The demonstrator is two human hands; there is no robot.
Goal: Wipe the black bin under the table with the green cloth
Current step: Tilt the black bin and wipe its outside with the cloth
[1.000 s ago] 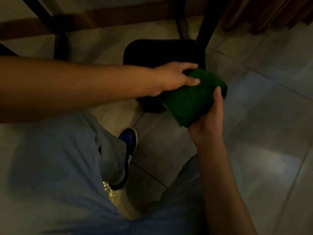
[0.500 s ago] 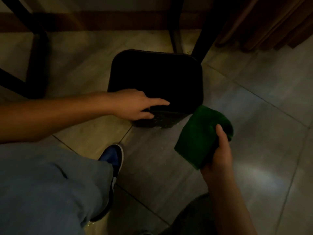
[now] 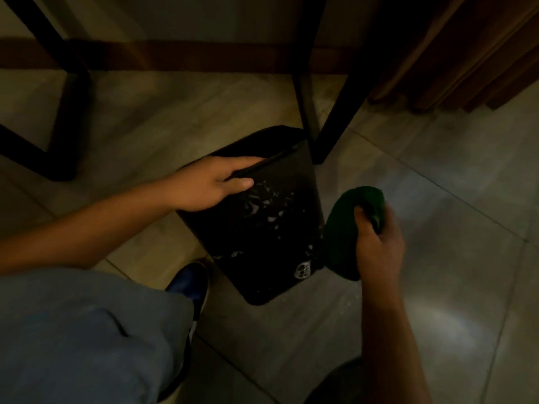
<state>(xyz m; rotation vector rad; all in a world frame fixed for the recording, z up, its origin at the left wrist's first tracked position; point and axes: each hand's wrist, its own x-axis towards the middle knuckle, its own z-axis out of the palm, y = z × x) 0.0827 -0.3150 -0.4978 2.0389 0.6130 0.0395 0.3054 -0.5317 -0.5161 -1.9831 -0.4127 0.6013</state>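
Observation:
The black bin point(image 3: 262, 243) is tipped toward me on the tiled floor, its side facing up with pale wet specks and a small round emblem near its lower end. My left hand point(image 3: 210, 185) grips the bin's upper rim, fingers curled over the edge. My right hand point(image 3: 376, 240) holds the bunched green cloth point(image 3: 344, 228) just right of the bin, close to its right edge; whether the cloth touches the bin is unclear.
Black metal table legs point(image 3: 309, 112) stand right behind the bin, another leg frame point(image 3: 67, 126) is at the left. A wooden panel point(image 3: 466, 53) fills the upper right. My blue shoe point(image 3: 189, 284) and grey trouser leg are beside the bin's lower left.
My left hand has taken hold of the bin's rim and tilted the bin toward me. My right hand has bunched the cloth and brought it next to the bin's right side.

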